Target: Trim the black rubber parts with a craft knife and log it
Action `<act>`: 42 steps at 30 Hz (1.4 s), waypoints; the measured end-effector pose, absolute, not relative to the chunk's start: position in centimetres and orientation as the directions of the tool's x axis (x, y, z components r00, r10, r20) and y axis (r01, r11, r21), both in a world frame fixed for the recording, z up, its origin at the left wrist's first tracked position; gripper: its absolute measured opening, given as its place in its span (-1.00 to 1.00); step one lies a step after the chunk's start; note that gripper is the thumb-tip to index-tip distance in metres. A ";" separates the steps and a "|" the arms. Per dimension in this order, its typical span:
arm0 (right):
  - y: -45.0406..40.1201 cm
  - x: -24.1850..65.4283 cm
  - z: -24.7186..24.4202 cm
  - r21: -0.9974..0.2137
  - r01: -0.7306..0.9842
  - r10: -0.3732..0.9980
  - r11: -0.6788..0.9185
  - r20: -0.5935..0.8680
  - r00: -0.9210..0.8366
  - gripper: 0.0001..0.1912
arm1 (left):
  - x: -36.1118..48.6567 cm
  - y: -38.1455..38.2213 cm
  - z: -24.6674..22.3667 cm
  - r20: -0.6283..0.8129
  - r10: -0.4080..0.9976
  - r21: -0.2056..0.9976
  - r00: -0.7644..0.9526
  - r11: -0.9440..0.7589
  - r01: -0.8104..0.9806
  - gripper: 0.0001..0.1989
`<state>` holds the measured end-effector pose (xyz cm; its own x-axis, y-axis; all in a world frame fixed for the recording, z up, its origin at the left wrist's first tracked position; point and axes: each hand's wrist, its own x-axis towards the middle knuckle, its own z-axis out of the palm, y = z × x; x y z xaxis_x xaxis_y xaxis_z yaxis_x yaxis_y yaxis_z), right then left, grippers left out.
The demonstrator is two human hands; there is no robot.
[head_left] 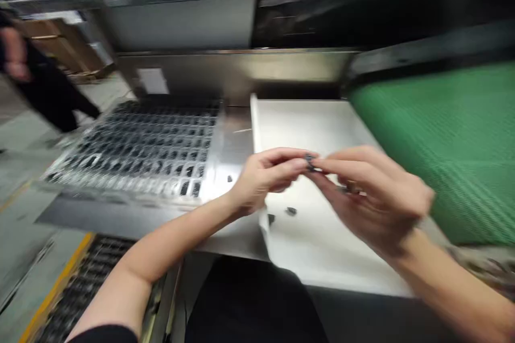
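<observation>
Between the fingertips of both hands is a small dark grey part (309, 161), its exact kind too blurred to make out. My left hand (271, 174) pinches it from the left, thumb and index finger closed. From the right, my right hand (362, 187) pinches the same part, and something small and dark shows among its curled fingers. Both hands are above a white tray (341, 257). On the tray lie a loose dark piece (291, 210) and another dark piece (271, 218) near its left edge.
A clear compartment tray (205, 161) filled with many small dark parts sits at left. One dark bit (229, 178) lies on the metal table (237, 139). A green conveyor belt (454, 134) runs along the right. Another person (36, 75) stands at far left.
</observation>
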<state>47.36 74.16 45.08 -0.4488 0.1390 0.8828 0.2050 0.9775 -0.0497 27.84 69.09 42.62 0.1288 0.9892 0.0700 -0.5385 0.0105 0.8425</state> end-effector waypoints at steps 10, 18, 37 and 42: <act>73.3 47.0 44.8 -0.252 0.126 0.280 0.960 0.808 -0.518 -0.72 | 27.8 68.5 42.0 0.160 0.987 0.797 0.022 -0.116 -0.593 -0.66; 73.7 47.6 44.8 -0.619 0.026 0.536 0.785 0.659 -0.528 -0.37 | 26.2 68.4 41.3 0.241 0.967 0.790 0.079 -0.149 -0.594 -0.78; 73.6 47.1 44.4 -0.206 0.169 0.266 0.964 0.744 -0.613 -0.64 | 26.5 68.0 40.8 0.268 0.963 0.807 0.040 -0.202 -0.555 -0.77; 73.5 47.1 44.4 -0.216 0.179 0.280 0.960 0.734 -0.618 -0.65 | 26.6 67.8 40.9 0.262 0.964 0.812 0.031 -0.203 -0.547 -0.80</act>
<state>47.11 73.51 44.42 -0.6183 0.2798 0.7345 0.1785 0.9600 -0.2155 26.57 67.82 40.89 0.0311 0.9644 0.2625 -0.5468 -0.2034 0.8122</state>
